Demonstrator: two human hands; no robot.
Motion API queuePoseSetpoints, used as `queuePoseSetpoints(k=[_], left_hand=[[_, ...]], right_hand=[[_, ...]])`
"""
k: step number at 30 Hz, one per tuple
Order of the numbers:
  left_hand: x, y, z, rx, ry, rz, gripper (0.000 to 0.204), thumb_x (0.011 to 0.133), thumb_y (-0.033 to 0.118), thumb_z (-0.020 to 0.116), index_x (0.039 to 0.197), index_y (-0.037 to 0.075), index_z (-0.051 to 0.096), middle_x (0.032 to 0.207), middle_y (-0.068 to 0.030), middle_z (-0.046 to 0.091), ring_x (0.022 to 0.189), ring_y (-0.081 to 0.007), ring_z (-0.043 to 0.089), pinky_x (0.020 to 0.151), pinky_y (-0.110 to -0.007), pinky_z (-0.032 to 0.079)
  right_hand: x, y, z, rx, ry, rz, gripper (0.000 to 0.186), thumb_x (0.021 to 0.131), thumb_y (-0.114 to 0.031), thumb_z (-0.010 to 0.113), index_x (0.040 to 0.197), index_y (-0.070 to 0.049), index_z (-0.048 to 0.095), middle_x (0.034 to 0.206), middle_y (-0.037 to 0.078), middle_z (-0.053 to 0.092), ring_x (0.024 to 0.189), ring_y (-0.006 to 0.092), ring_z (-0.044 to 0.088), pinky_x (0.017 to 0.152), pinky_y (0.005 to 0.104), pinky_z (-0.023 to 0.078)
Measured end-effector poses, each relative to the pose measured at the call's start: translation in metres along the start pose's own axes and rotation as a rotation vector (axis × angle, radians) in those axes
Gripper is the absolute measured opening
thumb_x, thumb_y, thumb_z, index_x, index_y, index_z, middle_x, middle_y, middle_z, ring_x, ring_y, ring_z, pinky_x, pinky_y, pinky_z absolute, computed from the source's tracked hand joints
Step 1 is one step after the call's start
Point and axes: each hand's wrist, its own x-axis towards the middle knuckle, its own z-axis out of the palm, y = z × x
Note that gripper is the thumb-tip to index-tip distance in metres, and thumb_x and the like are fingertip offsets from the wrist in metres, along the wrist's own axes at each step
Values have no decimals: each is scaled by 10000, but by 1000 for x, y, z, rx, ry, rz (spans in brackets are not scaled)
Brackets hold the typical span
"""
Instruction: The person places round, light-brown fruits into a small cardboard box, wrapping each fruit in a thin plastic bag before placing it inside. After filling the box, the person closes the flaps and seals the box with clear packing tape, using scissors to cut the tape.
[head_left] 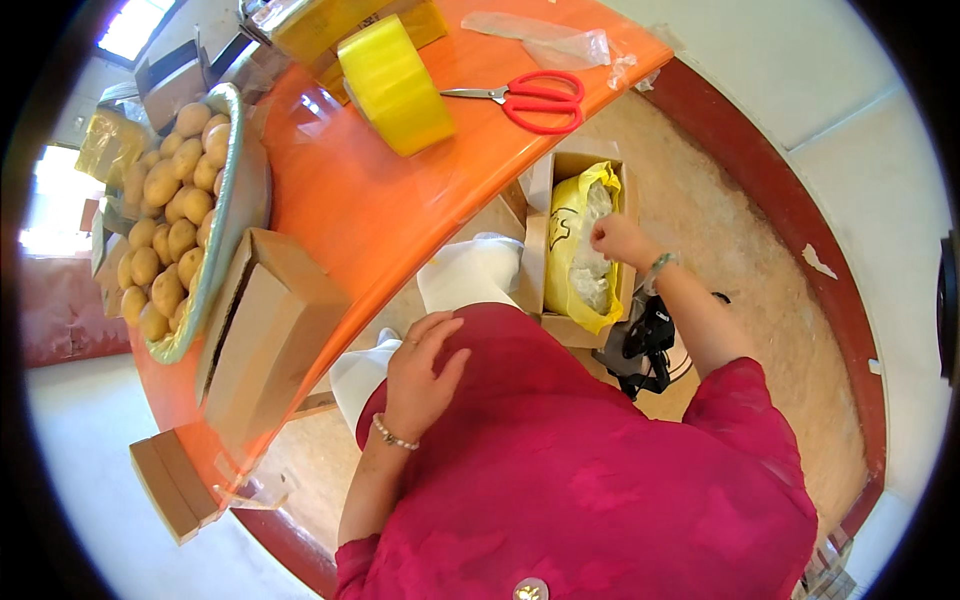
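My right hand (622, 241) is over a yellow plastic bag (565, 235) on my right, its fingers curled together. Crumpled clear plastic (592, 262) fills the bag, right beneath those fingers; whether they grip any of it is hidden. The bag stands inside an open cardboard box (537, 230) on the floor. My left hand (422, 372) lies over my lap, fingers spread and holding nothing, close to the orange table's edge.
The orange table (330, 235) bears a large roll of yellow tape (395, 85), red-handled scissors (540, 101), a cardboard carton (265, 335) and a pale-green-rimmed basin (237, 120) of potatoes (170, 215). A smaller box (172, 485) juts past its left end. A black bag (650, 340) sits beside the floor box.
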Motion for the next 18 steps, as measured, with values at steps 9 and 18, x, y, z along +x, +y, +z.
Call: queuePoseSetpoints(k=[9,18], left_hand=[[-25,-18,-7,103,-22,-156,323,784,92,695,1093,37,621,1161,-138,607,1023,-302,611,847,-355,511],[-3,7,-11,27,-22,-115,310,808,60,679,1109,29,612,1111,-116,618,885,-204,651,742,-291,533]], right_hand=[[34,132,178,-329,-455,21,391,894,-226,431,1208,-37,567,1240,210,577,1132,332,572,950,423,439],[61,110,130,-341,-457,-158,357,739,-47,560,1081,-40,659,1154,197,630,1072,327,611,890,432,487]])
